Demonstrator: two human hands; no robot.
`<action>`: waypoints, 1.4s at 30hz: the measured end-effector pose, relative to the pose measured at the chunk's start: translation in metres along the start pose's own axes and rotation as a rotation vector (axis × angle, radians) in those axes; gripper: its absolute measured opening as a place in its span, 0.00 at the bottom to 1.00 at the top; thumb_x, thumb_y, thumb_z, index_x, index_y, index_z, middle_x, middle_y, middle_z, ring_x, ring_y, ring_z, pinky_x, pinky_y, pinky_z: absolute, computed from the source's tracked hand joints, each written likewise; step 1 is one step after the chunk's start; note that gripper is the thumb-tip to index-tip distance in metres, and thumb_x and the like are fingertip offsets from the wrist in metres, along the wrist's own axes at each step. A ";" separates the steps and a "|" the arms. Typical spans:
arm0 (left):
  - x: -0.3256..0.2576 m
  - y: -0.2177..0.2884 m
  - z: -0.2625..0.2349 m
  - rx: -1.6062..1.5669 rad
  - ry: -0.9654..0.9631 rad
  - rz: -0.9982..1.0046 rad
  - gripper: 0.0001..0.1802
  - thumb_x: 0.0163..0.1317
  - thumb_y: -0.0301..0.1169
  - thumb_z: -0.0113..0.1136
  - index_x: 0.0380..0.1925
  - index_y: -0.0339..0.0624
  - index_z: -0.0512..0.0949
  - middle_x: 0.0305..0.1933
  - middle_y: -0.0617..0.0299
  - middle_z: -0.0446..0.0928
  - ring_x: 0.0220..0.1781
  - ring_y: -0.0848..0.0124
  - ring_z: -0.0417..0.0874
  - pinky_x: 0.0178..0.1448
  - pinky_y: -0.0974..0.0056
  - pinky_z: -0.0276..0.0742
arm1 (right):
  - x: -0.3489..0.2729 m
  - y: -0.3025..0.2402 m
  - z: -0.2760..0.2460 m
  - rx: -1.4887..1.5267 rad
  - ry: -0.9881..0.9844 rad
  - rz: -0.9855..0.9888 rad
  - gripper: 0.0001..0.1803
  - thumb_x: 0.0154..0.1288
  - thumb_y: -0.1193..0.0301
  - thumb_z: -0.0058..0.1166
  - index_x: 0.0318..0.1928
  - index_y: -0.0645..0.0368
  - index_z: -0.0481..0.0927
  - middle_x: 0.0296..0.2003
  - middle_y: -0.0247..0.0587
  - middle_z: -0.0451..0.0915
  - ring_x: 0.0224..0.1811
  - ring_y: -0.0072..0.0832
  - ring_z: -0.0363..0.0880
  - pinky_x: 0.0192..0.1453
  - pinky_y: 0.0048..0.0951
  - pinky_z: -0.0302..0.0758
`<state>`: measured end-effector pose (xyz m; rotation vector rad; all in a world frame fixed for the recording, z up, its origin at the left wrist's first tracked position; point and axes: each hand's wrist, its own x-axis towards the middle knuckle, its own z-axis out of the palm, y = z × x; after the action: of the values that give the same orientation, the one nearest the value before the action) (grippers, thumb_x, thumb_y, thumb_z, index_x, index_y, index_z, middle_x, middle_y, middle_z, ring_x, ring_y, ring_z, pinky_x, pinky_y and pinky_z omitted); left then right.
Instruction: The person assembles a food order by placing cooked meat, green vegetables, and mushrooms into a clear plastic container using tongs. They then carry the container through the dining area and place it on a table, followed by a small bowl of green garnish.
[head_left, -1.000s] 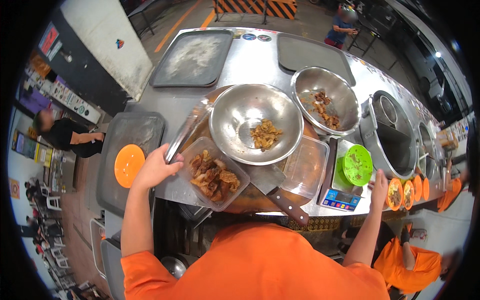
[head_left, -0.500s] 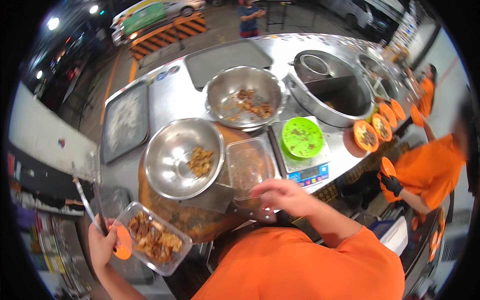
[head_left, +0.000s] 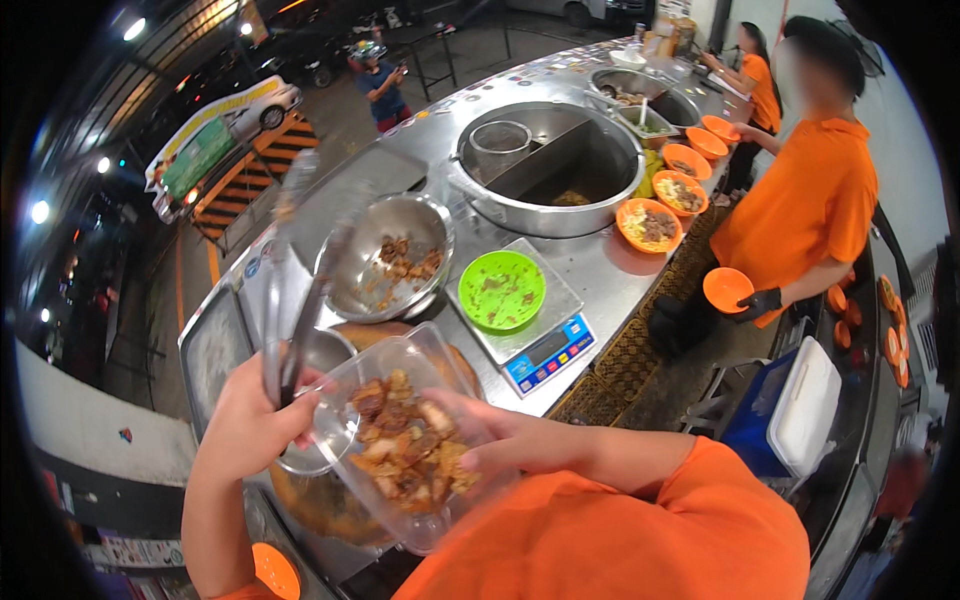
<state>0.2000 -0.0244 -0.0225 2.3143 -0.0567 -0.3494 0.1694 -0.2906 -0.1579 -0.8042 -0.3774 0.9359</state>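
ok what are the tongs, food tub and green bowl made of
Tongs: probably shiny metal, from their silvery gleam, though blurred.
Food tub: likely glossy clear plastic, its walls see-through.
Green bowl: probably smooth plastic, given its even, bright colour.

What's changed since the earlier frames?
The right hand, free a moment ago, now grips the clear food container, which has come rightward, nearer the scale. The camera view has turned right as well. Unchanged: the left hand holds the tongs, and the green bowl sits on the scale.
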 end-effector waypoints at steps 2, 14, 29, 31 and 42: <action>0.020 0.025 0.016 -0.020 -0.077 0.080 0.14 0.63 0.31 0.65 0.37 0.32 0.72 0.24 0.61 0.78 0.20 0.75 0.81 0.26 0.69 0.78 | -0.028 -0.005 -0.012 0.081 0.060 -0.071 0.51 0.64 0.69 0.59 0.78 0.58 0.38 0.75 0.44 0.51 0.75 0.32 0.55 0.76 0.37 0.57; 0.239 0.122 0.140 0.784 -0.078 0.358 0.29 0.63 0.51 0.61 0.42 0.30 0.76 0.35 0.39 0.81 0.42 0.45 0.83 0.47 0.49 0.77 | -0.211 -0.013 -0.136 0.035 0.522 -0.249 0.45 0.66 0.67 0.55 0.77 0.63 0.45 0.74 0.47 0.53 0.75 0.33 0.54 0.77 0.34 0.52; 0.228 0.222 0.205 1.322 -0.146 0.478 0.28 0.53 0.49 0.70 0.41 0.34 0.80 0.34 0.44 0.83 0.41 0.46 0.84 0.48 0.47 0.78 | -0.364 0.057 -0.159 0.181 0.693 -0.525 0.54 0.62 0.54 0.64 0.76 0.64 0.45 0.73 0.46 0.56 0.74 0.34 0.58 0.74 0.35 0.59; 0.198 0.239 0.246 1.215 -0.380 0.692 0.30 0.57 0.48 0.67 0.50 0.35 0.76 0.36 0.40 0.82 0.43 0.44 0.83 0.48 0.46 0.77 | -0.396 0.081 -0.155 0.179 0.770 -0.563 0.54 0.61 0.53 0.64 0.76 0.63 0.47 0.72 0.46 0.58 0.73 0.34 0.59 0.72 0.34 0.62; 0.090 0.230 0.645 1.649 -1.139 0.839 0.19 0.47 0.27 0.73 0.43 0.42 0.85 0.44 0.53 0.85 0.49 0.54 0.86 0.43 0.49 0.83 | -0.597 0.185 -0.166 0.120 1.203 -0.737 0.50 0.63 0.49 0.58 0.76 0.63 0.50 0.72 0.54 0.59 0.71 0.43 0.65 0.65 0.42 0.73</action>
<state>0.1292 -0.6517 -0.3039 2.6391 -2.5548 -1.4524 -0.1670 -0.7967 -0.3792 -0.8818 0.4286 -0.2847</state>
